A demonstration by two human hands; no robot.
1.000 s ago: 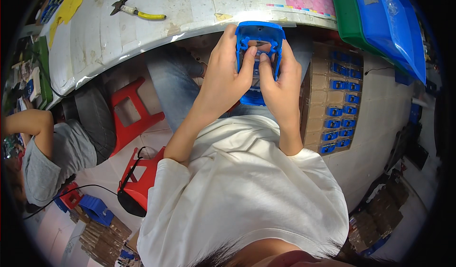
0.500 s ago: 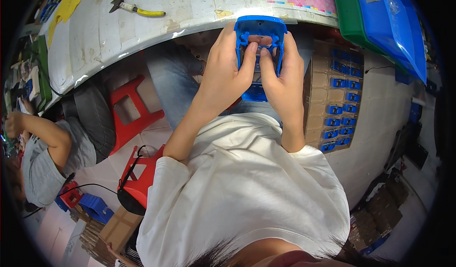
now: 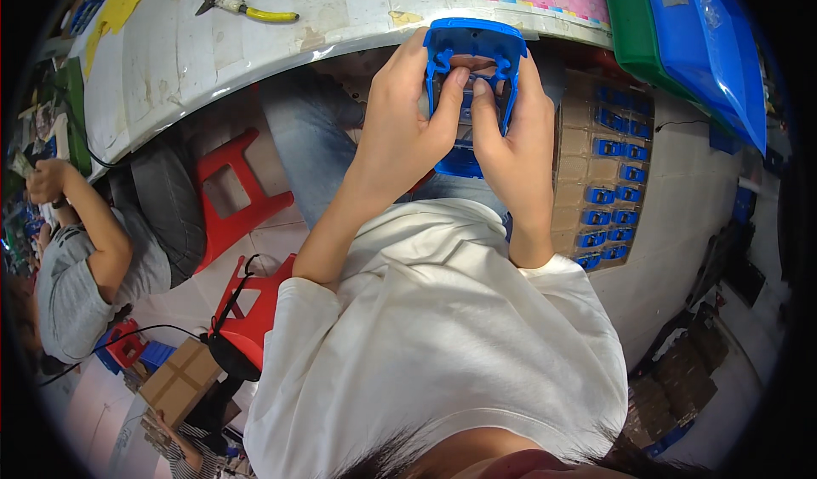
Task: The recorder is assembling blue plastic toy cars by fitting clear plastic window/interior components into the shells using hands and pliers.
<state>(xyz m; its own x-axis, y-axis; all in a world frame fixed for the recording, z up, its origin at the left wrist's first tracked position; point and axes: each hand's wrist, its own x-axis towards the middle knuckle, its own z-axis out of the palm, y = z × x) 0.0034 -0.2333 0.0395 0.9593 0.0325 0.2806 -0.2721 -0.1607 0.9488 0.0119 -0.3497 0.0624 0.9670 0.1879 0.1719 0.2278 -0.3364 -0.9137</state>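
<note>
Both of my hands grip a blue plastic shell (image 3: 475, 33), a hollow, toy-car-like body with open gaps, held up at the front edge of the table. My left hand (image 3: 398, 108) wraps its left side, with the thumb reaching into the middle opening. On the opposite side my right hand (image 3: 521, 130) is closed around the shell, its thumb pressing inside near the left thumb. Whether a small piece lies under the thumbs I cannot make out. The lower end of the shell shows below, between my wrists.
Yellow-handled cutting pliers (image 3: 271, 16) lie on the worn white table (image 3: 204, 74). To my right are a compartment tray (image 3: 572, 145) with several blue pieces, a green bin (image 3: 630, 23) and a blue bin (image 3: 694, 36). Red stools (image 3: 225, 236) and a co-worker (image 3: 68, 279) are at left.
My hands and the blue shell have shifted slightly up and to the right. The co-worker's forearm has risen. At lower left a carton has moved and more of another person shows.
</note>
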